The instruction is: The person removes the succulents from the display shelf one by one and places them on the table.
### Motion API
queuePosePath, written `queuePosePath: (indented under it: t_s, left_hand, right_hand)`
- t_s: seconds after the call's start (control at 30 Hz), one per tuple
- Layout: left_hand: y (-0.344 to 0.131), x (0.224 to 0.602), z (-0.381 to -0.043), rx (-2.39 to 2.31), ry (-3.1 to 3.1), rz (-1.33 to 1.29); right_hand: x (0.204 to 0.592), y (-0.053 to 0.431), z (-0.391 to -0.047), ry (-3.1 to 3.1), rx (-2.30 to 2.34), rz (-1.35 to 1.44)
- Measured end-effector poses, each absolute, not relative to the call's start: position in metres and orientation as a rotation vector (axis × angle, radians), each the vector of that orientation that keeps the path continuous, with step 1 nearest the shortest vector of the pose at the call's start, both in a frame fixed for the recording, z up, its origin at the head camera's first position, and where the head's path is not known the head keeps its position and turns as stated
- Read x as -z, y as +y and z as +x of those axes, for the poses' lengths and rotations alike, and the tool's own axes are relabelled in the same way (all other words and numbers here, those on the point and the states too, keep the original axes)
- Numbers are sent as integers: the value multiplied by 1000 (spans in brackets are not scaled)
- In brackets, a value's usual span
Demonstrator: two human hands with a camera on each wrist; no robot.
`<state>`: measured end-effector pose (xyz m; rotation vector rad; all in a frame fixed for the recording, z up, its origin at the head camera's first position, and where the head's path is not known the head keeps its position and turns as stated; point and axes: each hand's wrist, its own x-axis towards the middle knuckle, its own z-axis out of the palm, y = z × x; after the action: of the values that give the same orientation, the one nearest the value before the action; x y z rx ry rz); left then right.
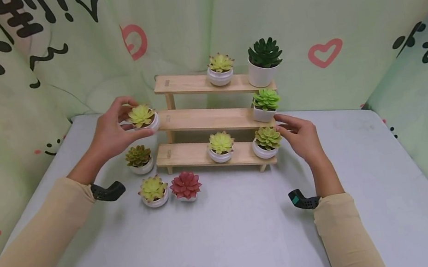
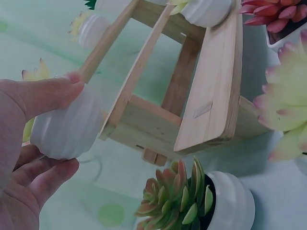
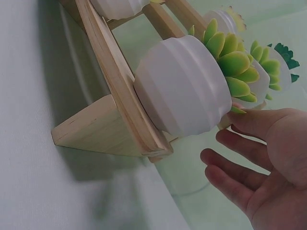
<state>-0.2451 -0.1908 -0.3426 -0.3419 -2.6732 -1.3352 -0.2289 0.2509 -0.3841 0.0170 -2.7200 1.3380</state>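
Observation:
My left hand (image 1: 110,129) pinches a white ribbed pot holding a yellow-green succulent (image 1: 141,116), just off the left end of the middle tier of a three-tier wooden plant stand (image 1: 203,119). In the left wrist view, thumb and fingers grip the pot's (image 2: 69,122) sides. At the stand's right end is my right hand (image 1: 300,134), fingers loosely spread, its fingertips close to the middle tier's end. Whether they touch the wood is hidden behind a leaf in the right wrist view. Nearest this hand stand a potted green succulent (image 3: 182,86) on the bottom tier and a bright green one (image 1: 266,101) above.
On the top tier stand a yellow succulent (image 1: 220,68) and a dark green one (image 1: 264,62). Another yellow succulent (image 1: 221,146) occupies the bottom tier. Left of the stand, a reddish-green succulent (image 1: 139,158), a yellow-green one (image 1: 153,190) and a red one (image 1: 186,186) sit on the white table (image 1: 231,243).

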Motion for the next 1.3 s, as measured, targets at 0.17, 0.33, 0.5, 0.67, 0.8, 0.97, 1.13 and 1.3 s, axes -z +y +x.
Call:
queuePosePath:
  t_s: [0.17,0.33,0.5,0.67,0.8,0.97,1.13,1.3]
  left_hand:
    - [-195,347,-246,1335,-2685,-307]
    - [-199,352,-248,1316,-2705,-246]
    - [-203,357,-251,1322,-2709,-220]
    - [-204,363,-256,1341,-2728,-218]
    - [-204,370,-259,1369,-2751,-197]
    - [-205,377,-264,1359,-2791,-176]
    - [-205,383,-268,1357,-2819,-164]
    - [-203,389,-273,1348,-2867,-156]
  right_hand:
    - [383,251,-228,-2724,-1339,9]
    - [384,251,-228,-2723,-1345,8]
    - [386,252,-228,-2711,-1330,17]
    - [388,253,-228,-2702,-1325,25]
    - [388,252,-228,-2698,-1329,34]
    - [387,251,-228,-2694,-1331,43]
    - [387,251,-229,-2694,-1335,43]
    - [387,252,-229,-2695,-1337,44]
